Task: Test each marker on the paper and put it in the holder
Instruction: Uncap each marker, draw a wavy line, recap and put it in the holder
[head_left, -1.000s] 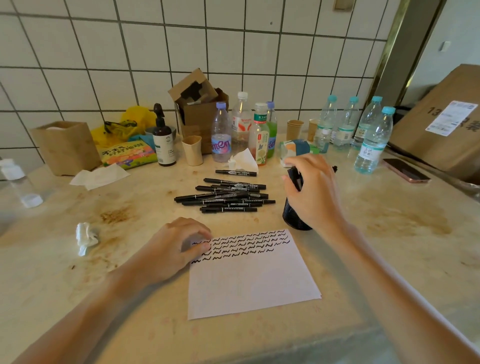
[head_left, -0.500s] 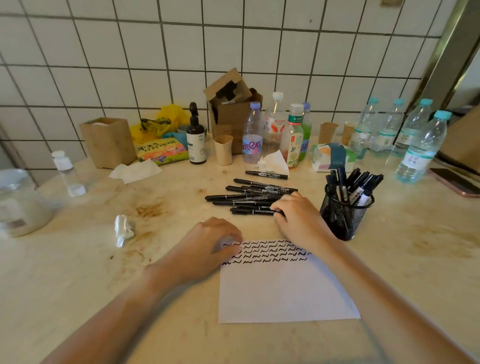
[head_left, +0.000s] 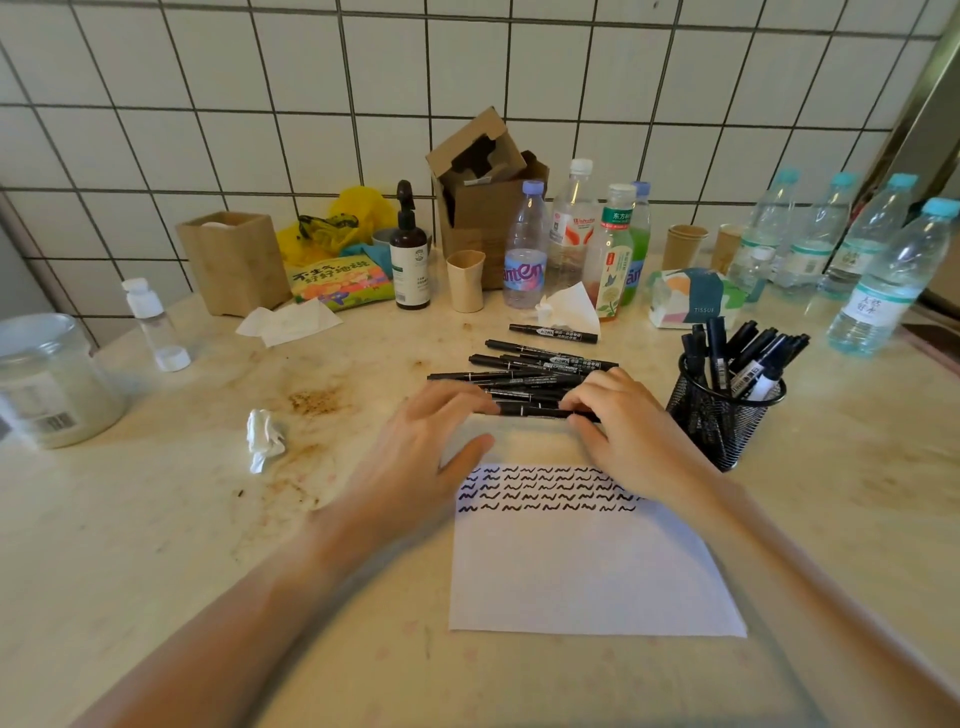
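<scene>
Your counter (head_left: 156, 545) is big and pale, with brown stains on it. The white paper (head_left: 587, 571) lies right in front of you, at 6 o'clock from the pens. Its top has three rows of black squiggles, so the rest is free for more tests.

The black mesh holder (head_left: 724, 410) stands at 3 o'clock from your hands, just beside your right wrist. Many markers already stand in it.

The pile of markers (head_left: 535, 371) lies at 12 o'clock from the paper. They all lie flat, with their long sides running from 9 o'clock to 3 o'clock.

Your right hand (head_left: 631, 426) has its fingers curled over the right end of the nearest marker (head_left: 535, 412), the one at the front of the pile, and looks to be gripping it. Your left hand (head_left: 421, 457) reaches its fingertips to the left end of that same marker. They touch it, but I cannot tell if they pinch it.

Both hands are at the marker, one at each end. I think pulling off the cap comes next. The paper is just below your hands, so the test is close.
</scene>
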